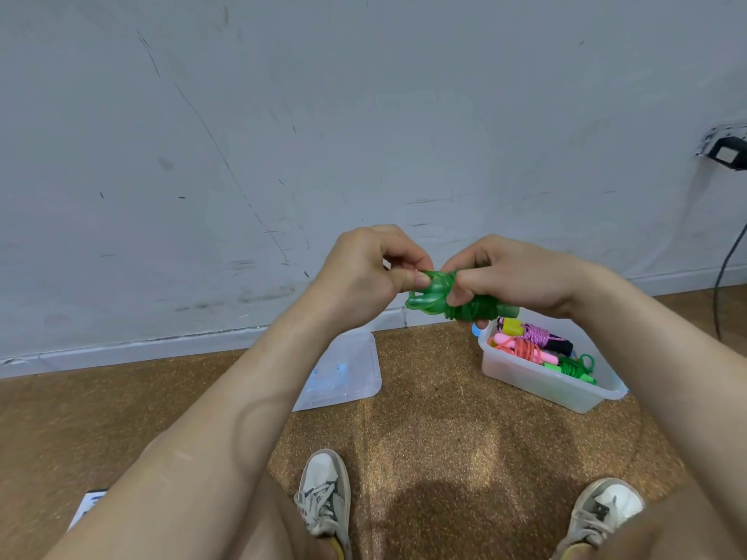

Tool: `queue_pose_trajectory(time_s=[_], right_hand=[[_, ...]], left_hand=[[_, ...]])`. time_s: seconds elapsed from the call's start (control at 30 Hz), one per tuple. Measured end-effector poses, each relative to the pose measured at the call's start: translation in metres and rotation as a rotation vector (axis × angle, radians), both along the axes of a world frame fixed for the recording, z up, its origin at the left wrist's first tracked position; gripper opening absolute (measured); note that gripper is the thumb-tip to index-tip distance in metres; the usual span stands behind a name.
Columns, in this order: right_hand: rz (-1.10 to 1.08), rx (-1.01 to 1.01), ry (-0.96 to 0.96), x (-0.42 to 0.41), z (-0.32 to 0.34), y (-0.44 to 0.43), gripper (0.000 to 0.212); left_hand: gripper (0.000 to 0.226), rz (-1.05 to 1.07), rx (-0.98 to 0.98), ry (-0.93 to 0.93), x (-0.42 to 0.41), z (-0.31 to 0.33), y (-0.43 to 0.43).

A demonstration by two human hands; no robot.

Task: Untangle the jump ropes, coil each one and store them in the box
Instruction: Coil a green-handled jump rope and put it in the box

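I hold a translucent green jump rope (448,301) in front of me, its cord wound round its handles into a tight bundle. My left hand (372,272) pinches the bundle's left end between thumb and fingers. My right hand (509,276) grips the right part, fingers curled round the wound cord. On the floor to the right stands the clear plastic box (537,381). Inside it lie a purple rope with a yellow and black handle (533,333), a pink-handled orange rope (521,349) and a bright green rope (574,367), all coiled.
The box's clear lid (347,373) lies flat on the brown speckled floor near the wall. My two white shoes (323,495) are at the bottom. A black cable (727,260) hangs from a wall socket at the far right. A white card (87,507) lies at lower left.
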State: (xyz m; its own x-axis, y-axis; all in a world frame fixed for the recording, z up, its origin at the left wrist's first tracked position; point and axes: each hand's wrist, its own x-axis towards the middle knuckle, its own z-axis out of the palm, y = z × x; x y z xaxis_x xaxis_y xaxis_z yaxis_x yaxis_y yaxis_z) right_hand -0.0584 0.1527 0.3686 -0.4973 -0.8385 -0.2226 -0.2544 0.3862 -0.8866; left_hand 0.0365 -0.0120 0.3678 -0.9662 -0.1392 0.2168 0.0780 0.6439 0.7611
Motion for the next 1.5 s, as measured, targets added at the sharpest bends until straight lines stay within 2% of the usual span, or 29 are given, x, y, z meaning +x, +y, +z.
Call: queue_pose_trajectory(time_s=[0.1, 0.2, 0.27, 0.37, 0.43, 0.6, 0.63, 0.7, 0.77, 0.83, 0.9, 1.03, 1.13, 1.2, 1.3, 1.4, 1.5], right_hand=[[-0.053, -0.082, -0.067, 0.005, -0.003, -0.006, 0.015], [-0.098, -0.159, -0.178, 0.007, -0.01, -0.012, 0.011], [-0.093, -0.173, -0.224, 0.007, -0.013, -0.014, 0.02], [-0.077, -0.161, -0.168, 0.009, -0.013, -0.016, 0.015], [-0.08, -0.141, -0.112, 0.011, -0.013, -0.017, 0.016], [-0.022, -0.053, -0.024, 0.013, -0.009, -0.014, 0.012], [-0.014, -0.065, -0.046, 0.014, -0.009, -0.013, 0.015], [-0.014, -0.087, -0.068, 0.014, -0.009, -0.011, 0.037], [-0.018, -0.094, -0.049, 0.017, -0.008, -0.01, 0.048], [0.001, -0.12, -0.077, 0.018, -0.009, -0.01, 0.045], [0.005, -0.172, -0.17, 0.015, -0.009, -0.011, 0.037], [-0.024, -0.33, -0.356, 0.008, -0.013, -0.011, 0.016], [-0.031, -0.408, -0.445, 0.004, -0.015, -0.01, 0.018], [-0.026, -0.44, -0.483, 0.004, -0.017, -0.01, 0.023], [0.036, -0.455, -0.567, 0.007, -0.022, -0.013, 0.054], [0.059, -0.471, -0.655, 0.008, -0.025, -0.015, 0.05], [0.08, -0.47, -0.667, 0.009, -0.026, -0.017, 0.048]], left_hand=[[0.019, 0.016, 0.144, 0.008, -0.002, 0.0, -0.003], [0.019, 0.036, 0.178, 0.013, -0.004, 0.003, -0.008], [0.017, 0.027, 0.225, -0.043, -0.001, 0.006, -0.013], [0.016, -0.031, 0.304, -0.188, 0.005, 0.01, -0.025], [0.017, -0.032, 0.295, -0.224, 0.007, 0.01, -0.03], [0.021, -0.006, 0.11, -0.19, 0.002, 0.009, -0.016], [0.022, -0.012, 0.089, -0.172, 0.001, 0.009, -0.014], [0.021, -0.026, 0.079, -0.145, 0.001, 0.008, -0.014], [0.018, -0.038, 0.101, -0.162, 0.002, 0.008, -0.017], [0.015, -0.064, 0.198, -0.2, 0.005, 0.007, -0.02], [0.01, -0.093, 0.381, -0.225, 0.007, 0.006, -0.023], [0.027, -0.143, 0.753, -0.208, 0.01, 0.001, -0.022], [0.027, -0.141, 0.872, -0.139, 0.013, 0.001, -0.018], [0.027, -0.156, 0.853, -0.107, 0.016, 0.003, -0.018], [0.025, -0.101, 0.65, 0.017, 0.018, 0.006, -0.017], [0.019, -0.09, 0.583, 0.071, 0.018, 0.008, -0.015], [0.023, -0.074, 0.535, 0.054, 0.019, 0.012, -0.017]])
